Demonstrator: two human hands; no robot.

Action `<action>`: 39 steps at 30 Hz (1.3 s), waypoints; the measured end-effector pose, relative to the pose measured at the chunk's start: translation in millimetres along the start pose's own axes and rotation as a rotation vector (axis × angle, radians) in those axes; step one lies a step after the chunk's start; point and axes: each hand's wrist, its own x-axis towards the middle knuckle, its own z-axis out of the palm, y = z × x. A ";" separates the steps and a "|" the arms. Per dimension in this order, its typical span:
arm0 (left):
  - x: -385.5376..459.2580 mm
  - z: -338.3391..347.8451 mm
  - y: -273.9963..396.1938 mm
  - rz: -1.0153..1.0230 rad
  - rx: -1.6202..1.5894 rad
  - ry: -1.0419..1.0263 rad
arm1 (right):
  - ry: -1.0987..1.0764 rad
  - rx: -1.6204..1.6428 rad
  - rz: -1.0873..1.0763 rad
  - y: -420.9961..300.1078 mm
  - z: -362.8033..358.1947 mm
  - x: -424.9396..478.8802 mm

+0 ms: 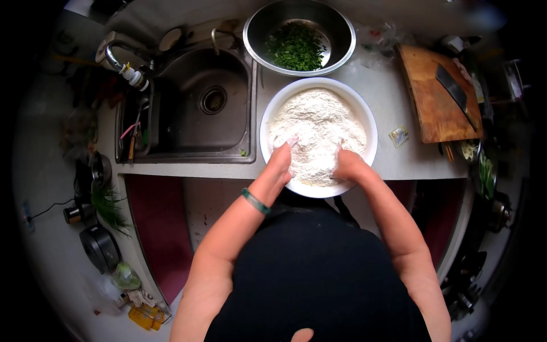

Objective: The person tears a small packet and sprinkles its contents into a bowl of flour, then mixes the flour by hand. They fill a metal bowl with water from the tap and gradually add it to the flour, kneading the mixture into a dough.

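Note:
A white basin with a blue rim (372, 128) stands at the counter's front edge, filled with white flour (318, 111) that looks loose and crumbly. My left hand (282, 160) is in the flour at the basin's near left side, its thumb dusted white and its other fingers mostly buried. Opposite it, my right hand (347, 164) dips into the flour at the near right, with its fingers hidden. Whether either hand grips any flour cannot be seen. A green bangle (255, 201) circles my left wrist.
Behind the basin stands a steel bowl (342, 55) with chopped greens (297, 47). To the left is a steel sink (183, 137) with a faucet (114, 55). A wooden cutting board (421, 94) bearing a cleaver (453, 87) lies right, near a small packet (398, 136).

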 end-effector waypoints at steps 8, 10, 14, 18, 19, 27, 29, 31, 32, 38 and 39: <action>39.9 -2.7 -8.0 -0.112 -0.033 0.012 | -0.013 1.629 0.009 -19.6 40.5 21.8; 39.9 1.6 -3.2 -0.094 0.097 0.031 | 0.060 1.708 0.017 -18.9 43.4 22.4; 24.7 19.7 6.4 0.008 0.310 0.059 | 0.268 1.333 -0.068 -21.8 24.3 14.4; -13.1 44.2 13.3 0.143 0.453 -0.059 | 0.297 0.915 -0.159 -31.8 -19.2 -14.0; -20.4 45.0 13.4 0.172 0.490 -0.094 | 0.280 0.822 -0.183 -30.8 -26.4 -18.0; -21.8 26.1 23.0 0.267 0.397 0.046 | 0.434 0.754 -0.222 13.8 -53.1 7.4; -6.9 22.3 25.1 0.255 0.402 0.052 | 0.441 0.806 -0.142 28.5 -48.4 28.1; 9.7 16.1 26.6 0.251 0.365 0.070 | 0.419 0.924 -0.032 31.0 -40.0 49.2; 15.0 19.1 28.7 0.234 0.332 0.054 | 0.397 1.040 0.019 41.9 -23.6 71.2; 53.6 15.2 32.5 -0.041 0.060 0.025 | 0.084 1.607 0.087 3.4 -5.7 69.0; 60.5 13.8 28.8 -0.067 0.032 0.009 | -0.024 1.723 0.155 -2.0 -6.4 63.3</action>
